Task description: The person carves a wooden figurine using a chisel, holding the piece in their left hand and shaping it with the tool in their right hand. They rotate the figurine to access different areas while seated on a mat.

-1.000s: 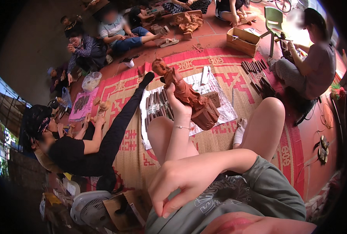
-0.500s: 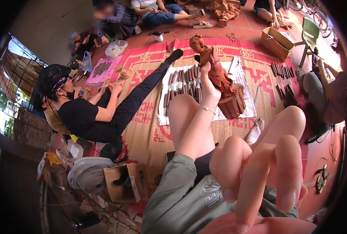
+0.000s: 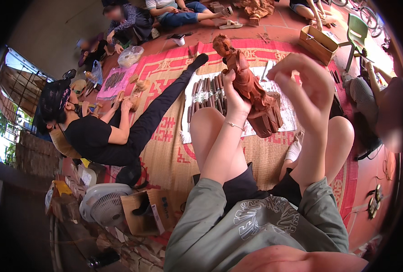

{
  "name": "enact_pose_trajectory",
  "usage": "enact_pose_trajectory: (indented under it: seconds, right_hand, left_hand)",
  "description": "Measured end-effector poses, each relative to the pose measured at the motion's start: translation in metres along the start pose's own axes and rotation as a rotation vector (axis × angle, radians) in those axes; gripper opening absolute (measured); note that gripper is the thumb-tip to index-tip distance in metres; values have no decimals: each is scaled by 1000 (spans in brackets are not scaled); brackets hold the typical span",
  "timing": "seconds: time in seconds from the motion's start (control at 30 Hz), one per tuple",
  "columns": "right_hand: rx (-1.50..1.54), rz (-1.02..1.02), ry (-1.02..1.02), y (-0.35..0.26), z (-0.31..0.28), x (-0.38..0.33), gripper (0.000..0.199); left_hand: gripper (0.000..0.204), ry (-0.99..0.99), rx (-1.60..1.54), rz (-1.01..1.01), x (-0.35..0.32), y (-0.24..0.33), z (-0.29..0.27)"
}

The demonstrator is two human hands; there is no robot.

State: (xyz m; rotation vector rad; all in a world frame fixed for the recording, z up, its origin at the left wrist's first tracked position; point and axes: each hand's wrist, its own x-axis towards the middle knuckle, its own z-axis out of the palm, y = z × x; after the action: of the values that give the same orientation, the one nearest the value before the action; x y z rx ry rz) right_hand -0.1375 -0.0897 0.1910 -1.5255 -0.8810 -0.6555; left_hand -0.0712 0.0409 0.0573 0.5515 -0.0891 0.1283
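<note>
My left hand [image 3: 237,100] grips a reddish-brown carved wooden figure [image 3: 247,84] around its side. The figure leans, its head toward the far left and its block-like base toward me; whether the base rests on anything I cannot tell. My right hand [image 3: 313,88] is raised to the right of the carving, apart from it. Its fingers are loosely curved and spread from the thumb, slightly blurred, with nothing seen in them. Beyond my knees, a white cloth [image 3: 188,122] bears several dark-handled carving tools [image 3: 209,96], partly hidden by my left hand and the figure.
A patterned red and straw mat [image 3: 165,136] lies under the cloth. A person in black [image 3: 90,136] sits at left, working on a piece of wood, one leg stretched across the mat. A fan [image 3: 105,205] and cardboard box [image 3: 144,213] stand at lower left; a wooden box [image 3: 318,45] is far right.
My right hand has moved up and away from close in front of me to beside the figure, its fingers opening out. The figure has shifted slightly left in view, still in my left hand.
</note>
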Motion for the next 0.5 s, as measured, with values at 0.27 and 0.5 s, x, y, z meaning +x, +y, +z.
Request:
enact_pose_trajectory:
  seconds: [0.27,0.5]
  right_hand:
    - [-193,590,-767,138,-31,-21,25]
    - [-160,588,-774,168,-29,-35,26]
  left_hand:
    - [49,-34,-81,-80,-4,-2,4]
    - [46,-122,-84,-206,-5,-4,-2]
